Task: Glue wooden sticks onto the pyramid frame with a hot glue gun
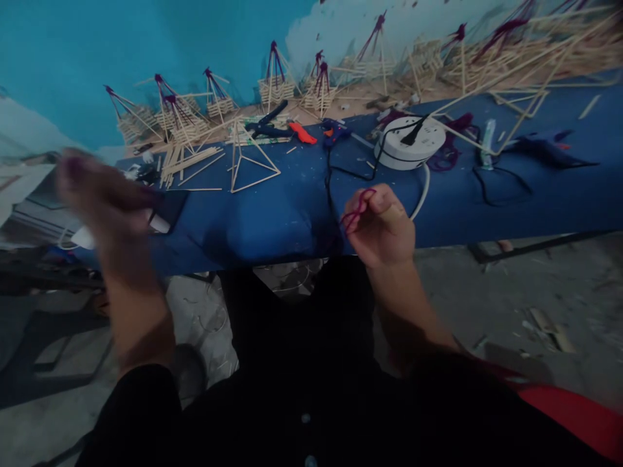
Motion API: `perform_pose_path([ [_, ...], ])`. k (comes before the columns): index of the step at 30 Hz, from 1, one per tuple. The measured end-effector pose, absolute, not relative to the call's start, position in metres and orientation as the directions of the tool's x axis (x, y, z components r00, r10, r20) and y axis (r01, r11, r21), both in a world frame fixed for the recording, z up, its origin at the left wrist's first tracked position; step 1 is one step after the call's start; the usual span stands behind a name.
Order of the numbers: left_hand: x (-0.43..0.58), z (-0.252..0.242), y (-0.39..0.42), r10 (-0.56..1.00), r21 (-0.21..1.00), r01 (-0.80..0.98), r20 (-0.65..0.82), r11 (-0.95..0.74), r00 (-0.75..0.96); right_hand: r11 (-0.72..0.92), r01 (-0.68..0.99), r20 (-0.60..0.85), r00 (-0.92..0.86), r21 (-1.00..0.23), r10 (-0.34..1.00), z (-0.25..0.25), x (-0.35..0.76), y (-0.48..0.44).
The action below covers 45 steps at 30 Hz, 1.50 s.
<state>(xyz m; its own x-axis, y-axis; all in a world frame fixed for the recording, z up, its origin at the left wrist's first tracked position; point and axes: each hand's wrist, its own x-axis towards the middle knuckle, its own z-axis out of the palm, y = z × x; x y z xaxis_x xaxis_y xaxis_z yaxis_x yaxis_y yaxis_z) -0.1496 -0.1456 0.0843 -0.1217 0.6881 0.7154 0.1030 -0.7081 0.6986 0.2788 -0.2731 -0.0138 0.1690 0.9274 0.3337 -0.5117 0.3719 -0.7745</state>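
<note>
My right hand, raised over the front edge of the blue table, is closed on a loop of purple yarn. Motion smears my left hand at the left end of the table, so its fingers cannot be made out. A pyramid frame of thin wooden sticks stands on the table between the two hands. Left of it lies a pile of loose sticks. Behind are dark-handled pliers and a bright orange object.
A round white power strip with a black plug and cord sits right of centre. Purple yarn lies beside it. Several stick structures with purple-tied tops line the wall. At the far right is a dark tool. A red seat stands lower right.
</note>
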Motion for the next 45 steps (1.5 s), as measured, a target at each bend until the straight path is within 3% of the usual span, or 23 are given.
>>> perform_pose_path([
  [1,-0.114,0.073,-0.162,0.756,0.758,0.037,0.652,-0.651,-0.056,0.377,-0.493,0.345,0.158,-0.784,0.925,-0.009,0.273,-0.272],
  [3,-0.049,0.054,-0.194,0.822,0.832,0.070,0.526,-0.551,0.219,0.387,-0.458,0.370,0.130,-0.800,0.920,0.000,0.261,-0.270],
  [6,0.016,0.043,-0.232,0.833,0.881,0.085,0.404,-0.466,0.377,0.404,-0.440,0.405,0.097,-0.802,0.909,0.012,0.247,-0.272],
  [12,0.066,0.045,-0.263,0.860,0.903,-0.024,0.416,-0.429,0.294,0.423,-0.362,0.409,0.119,-0.831,0.905,0.015,0.234,-0.283],
  [16,0.075,0.039,-0.268,0.864,0.881,-0.029,0.470,-0.473,0.179,0.630,-0.183,0.589,0.233,-0.755,0.774,0.005,0.233,-0.287],
  [21,0.069,0.037,-0.270,0.842,0.852,-0.032,0.522,-0.523,0.137,0.746,0.078,0.742,0.213,-0.661,0.635,0.001,0.235,-0.292],
  [30,0.060,0.036,-0.269,0.864,0.889,-0.009,0.446,-0.457,0.234,0.767,0.212,0.795,0.177,-0.606,0.580,0.011,0.234,-0.295],
  [38,0.060,0.034,-0.268,0.887,0.907,0.008,0.409,-0.421,0.215,0.776,0.276,0.823,0.158,-0.567,0.545,0.012,0.230,-0.295],
  [45,0.047,0.009,-0.284,0.910,0.970,-0.053,0.240,-0.236,0.339,0.743,0.322,0.803,0.115,-0.586,0.584,-0.009,0.224,-0.309],
])
